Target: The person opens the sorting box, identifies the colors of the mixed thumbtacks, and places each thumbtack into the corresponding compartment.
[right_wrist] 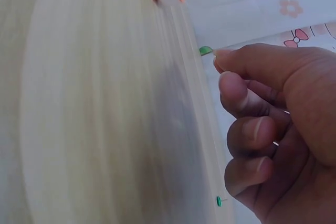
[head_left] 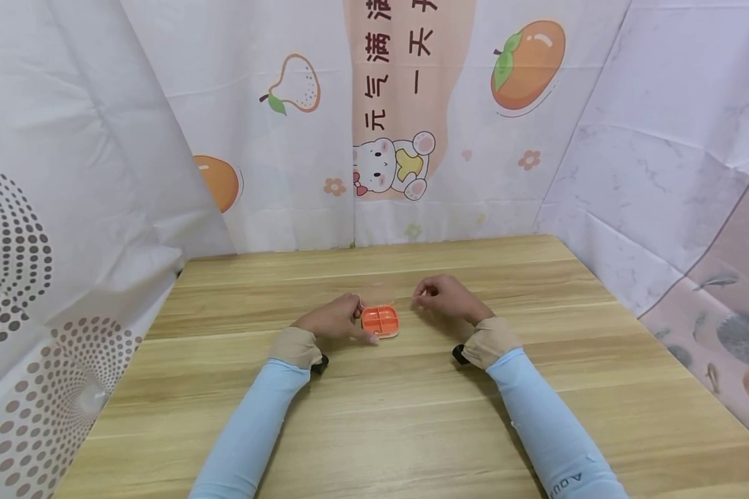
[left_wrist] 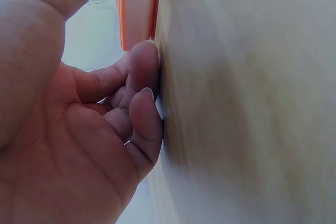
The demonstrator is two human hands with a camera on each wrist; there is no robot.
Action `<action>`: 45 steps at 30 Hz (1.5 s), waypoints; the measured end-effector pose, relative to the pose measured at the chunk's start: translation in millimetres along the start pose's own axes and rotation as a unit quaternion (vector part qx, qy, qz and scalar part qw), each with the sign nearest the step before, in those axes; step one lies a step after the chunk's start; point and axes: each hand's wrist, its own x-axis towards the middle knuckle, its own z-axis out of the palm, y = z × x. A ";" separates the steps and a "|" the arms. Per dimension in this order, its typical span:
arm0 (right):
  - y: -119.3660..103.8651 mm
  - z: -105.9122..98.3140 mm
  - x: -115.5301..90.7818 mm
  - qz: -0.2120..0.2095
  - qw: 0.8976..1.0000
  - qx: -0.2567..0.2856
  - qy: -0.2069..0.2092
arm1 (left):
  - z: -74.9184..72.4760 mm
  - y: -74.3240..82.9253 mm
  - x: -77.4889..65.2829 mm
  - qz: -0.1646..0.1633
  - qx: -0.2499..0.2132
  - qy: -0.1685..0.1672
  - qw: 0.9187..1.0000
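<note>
A small orange pill box with a divided inside lies on the table in the head view, its clear lid raised at the back. My left hand grips it from the left, thumb along the near edge and fingers at the far side. In the left wrist view the box's pale side stands beyond the fingertips, and the lower fingers rest close against the table. To the right of the box, my right hand hovers with fingers loosely curled. In the right wrist view nothing shows between its thumb and fingers.
The wood-grain table reaches back to a printed curtain. More hanging cloth stands at the left and right. Both forearms wear light blue sleeves, with dark wrist devices underneath.
</note>
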 end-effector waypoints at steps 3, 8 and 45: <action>2.1 -0.7 -0.8 0.004 1.000 -0.003 0.006 | 0.4 -0.1 -1.1 -0.006 0.002 -0.001 1.000; 5.5 -3.0 -0.9 0.016 1.000 -0.009 0.020 | 0.3 0.3 -1.8 -0.009 0.002 -0.001 1.000; 38.7 -29.4 -7.7 0.062 0.992 -0.056 0.098 | 0.1 -4.5 0.9 0.003 0.016 -0.004 1.000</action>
